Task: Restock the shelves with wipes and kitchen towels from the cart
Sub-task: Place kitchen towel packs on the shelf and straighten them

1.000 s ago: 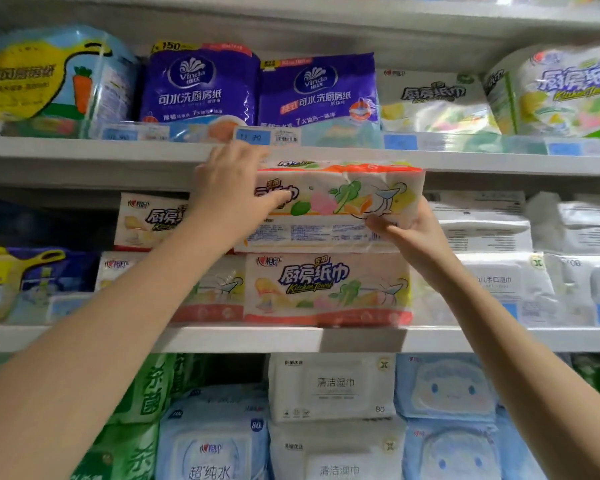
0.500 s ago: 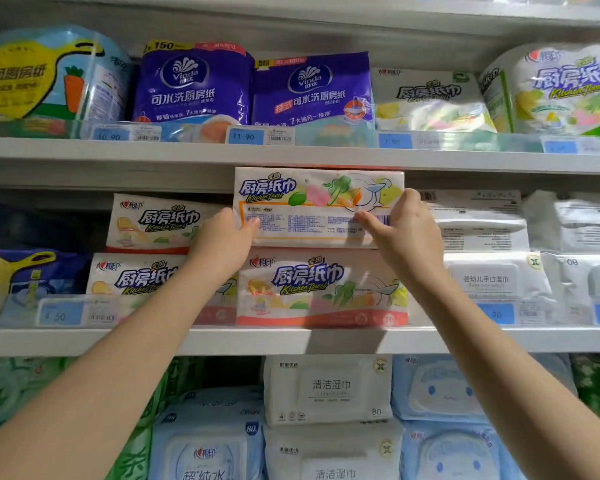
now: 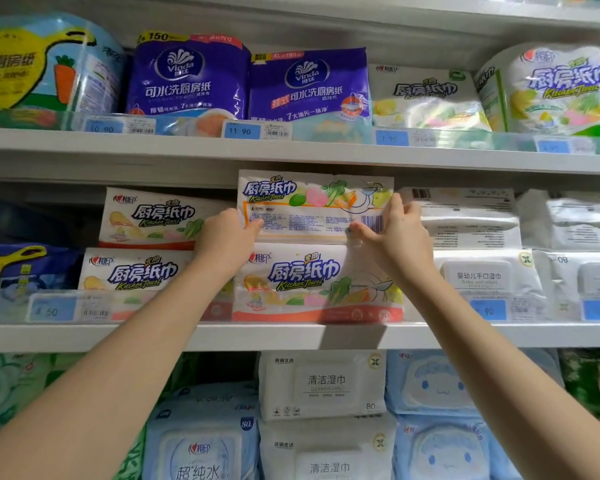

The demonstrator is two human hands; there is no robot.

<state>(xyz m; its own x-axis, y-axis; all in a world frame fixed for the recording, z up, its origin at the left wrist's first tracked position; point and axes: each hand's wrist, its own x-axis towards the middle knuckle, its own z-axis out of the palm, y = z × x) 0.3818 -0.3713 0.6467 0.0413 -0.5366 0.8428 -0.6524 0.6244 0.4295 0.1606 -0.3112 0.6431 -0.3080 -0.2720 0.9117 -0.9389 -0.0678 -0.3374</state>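
The flat, white plastic-wrapped kitchen towel pack (image 3: 312, 202) is laid lengthwise left to right, printed face outward, on an identical pack (image 3: 316, 282) on the white middle shelf (image 3: 153, 336). Its ends are gripped by the left hand (image 3: 227, 237) and the right hand (image 3: 395, 233). Its top edge is nearly met by the upper shelf (image 3: 187, 157). White wipes packs (image 3: 465, 220) are stacked just beside it.
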